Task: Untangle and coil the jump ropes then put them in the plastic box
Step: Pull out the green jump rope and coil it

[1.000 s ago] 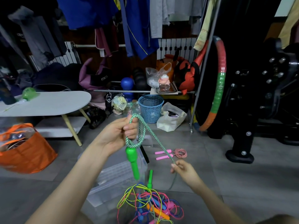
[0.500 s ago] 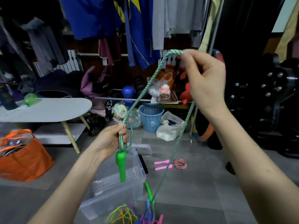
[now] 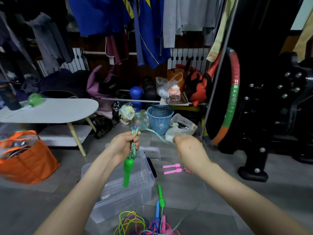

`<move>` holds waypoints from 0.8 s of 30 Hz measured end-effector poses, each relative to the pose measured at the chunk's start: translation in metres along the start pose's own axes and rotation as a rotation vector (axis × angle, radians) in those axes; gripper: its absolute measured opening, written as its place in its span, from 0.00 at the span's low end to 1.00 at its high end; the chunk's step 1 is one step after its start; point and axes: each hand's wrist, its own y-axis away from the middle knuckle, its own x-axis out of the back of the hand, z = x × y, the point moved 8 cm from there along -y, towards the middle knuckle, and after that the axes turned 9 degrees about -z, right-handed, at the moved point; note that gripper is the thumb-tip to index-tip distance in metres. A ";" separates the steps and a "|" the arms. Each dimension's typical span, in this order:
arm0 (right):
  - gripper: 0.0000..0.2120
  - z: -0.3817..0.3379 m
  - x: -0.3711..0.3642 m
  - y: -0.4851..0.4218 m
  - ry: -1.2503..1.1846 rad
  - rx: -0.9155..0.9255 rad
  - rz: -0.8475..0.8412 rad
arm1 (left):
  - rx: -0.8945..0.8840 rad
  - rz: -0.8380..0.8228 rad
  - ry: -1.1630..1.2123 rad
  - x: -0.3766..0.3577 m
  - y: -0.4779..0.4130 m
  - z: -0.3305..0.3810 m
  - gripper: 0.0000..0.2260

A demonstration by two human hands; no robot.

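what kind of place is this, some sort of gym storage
Likely a cluttered home storage or workout room: sports clothes hang along the back, a padded hoop leans by a black exercise machine, and jump ropes lie tangled on the floor.

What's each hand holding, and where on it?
Left hand grips the green rope at its coiled loops, above the hanging handle. Right hand holds the same rope's free strand.

Dim, even indoor light with soft shadows, wide-angle bending at the edges, slight motion blur throughout
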 end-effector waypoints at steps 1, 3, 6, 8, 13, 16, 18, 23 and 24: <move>0.23 -0.009 -0.002 0.005 0.009 0.052 -0.018 | 0.004 -0.012 -0.017 0.000 0.001 -0.002 0.09; 0.21 -0.026 -0.003 0.014 0.011 0.148 -0.047 | 0.013 -0.036 -0.066 -0.002 0.004 -0.004 0.09; 0.13 -0.051 -0.004 0.021 0.024 0.305 -0.091 | 0.052 -0.060 -0.210 -0.007 0.009 -0.011 0.09; 0.04 -0.057 -0.004 0.018 -0.128 0.354 -0.136 | 0.083 -0.076 -0.306 -0.011 0.012 -0.016 0.08; 0.09 -0.046 -0.004 0.007 -0.700 0.250 -0.295 | 0.108 -0.122 -0.320 -0.027 0.017 -0.031 0.09; 0.07 -0.038 -0.011 0.005 -0.981 0.174 -0.356 | 0.105 -0.154 -0.226 -0.036 0.017 -0.039 0.09; 0.07 -0.030 -0.012 0.002 -1.054 0.134 -0.320 | 0.108 -0.182 -0.161 -0.043 0.016 -0.044 0.09; 0.06 -0.009 -0.016 -0.006 -1.121 0.016 -0.233 | 0.118 -0.263 -0.192 -0.064 0.018 -0.049 0.11; 0.06 -0.005 -0.016 -0.006 -1.131 0.007 -0.222 | 0.117 -0.265 -0.172 -0.067 0.019 -0.049 0.11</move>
